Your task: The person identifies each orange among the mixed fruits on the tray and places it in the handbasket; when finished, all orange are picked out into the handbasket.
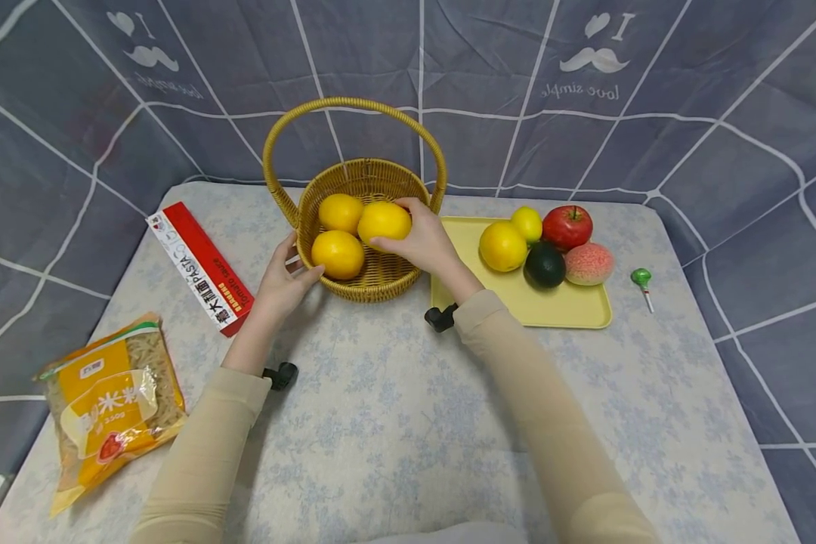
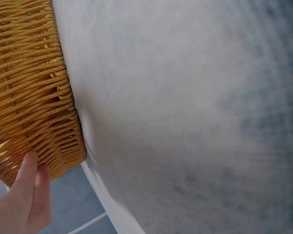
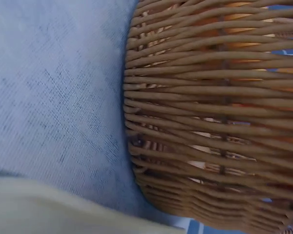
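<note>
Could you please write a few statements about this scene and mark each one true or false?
1. The apple lies on the tray. True.
2. The left hand touches the tray. False: the left hand touches the basket.
3. The lollipop lies in the basket. False: the lollipop lies on the table, right of the tray.
4. The right hand holds a yellow fruit. True.
5. The bag lies left of the basket. True.
</note>
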A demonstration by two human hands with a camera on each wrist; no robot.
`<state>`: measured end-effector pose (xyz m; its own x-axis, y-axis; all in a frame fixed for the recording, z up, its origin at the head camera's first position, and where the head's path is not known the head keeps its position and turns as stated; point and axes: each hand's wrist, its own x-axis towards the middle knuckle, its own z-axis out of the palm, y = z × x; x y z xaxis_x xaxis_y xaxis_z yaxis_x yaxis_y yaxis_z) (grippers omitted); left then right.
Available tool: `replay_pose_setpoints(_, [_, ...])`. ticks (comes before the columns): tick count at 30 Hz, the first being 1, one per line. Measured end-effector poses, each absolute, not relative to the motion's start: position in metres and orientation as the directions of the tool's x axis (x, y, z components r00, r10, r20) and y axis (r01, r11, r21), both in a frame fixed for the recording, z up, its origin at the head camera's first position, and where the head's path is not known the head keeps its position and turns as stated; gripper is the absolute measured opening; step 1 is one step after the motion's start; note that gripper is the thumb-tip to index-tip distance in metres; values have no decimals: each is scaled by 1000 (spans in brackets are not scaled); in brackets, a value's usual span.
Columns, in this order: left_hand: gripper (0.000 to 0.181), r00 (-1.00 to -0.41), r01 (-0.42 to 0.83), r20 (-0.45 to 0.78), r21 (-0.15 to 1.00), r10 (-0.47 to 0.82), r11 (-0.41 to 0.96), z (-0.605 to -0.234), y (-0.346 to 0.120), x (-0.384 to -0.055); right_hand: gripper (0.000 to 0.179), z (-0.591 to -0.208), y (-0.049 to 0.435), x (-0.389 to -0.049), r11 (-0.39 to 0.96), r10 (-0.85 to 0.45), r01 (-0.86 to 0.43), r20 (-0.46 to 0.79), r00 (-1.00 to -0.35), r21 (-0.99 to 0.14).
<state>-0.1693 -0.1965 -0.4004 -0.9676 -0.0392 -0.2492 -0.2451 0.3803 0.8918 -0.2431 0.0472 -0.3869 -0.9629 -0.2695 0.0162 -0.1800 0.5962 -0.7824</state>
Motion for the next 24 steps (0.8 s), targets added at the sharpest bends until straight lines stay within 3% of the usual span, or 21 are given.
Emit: replay_pose_setpoints(24, [86, -969, -239, -242, 898, -40, 370, -399, -197, -169, 79, -396, 28, -262, 773, -267, -234, 33, -963, -590])
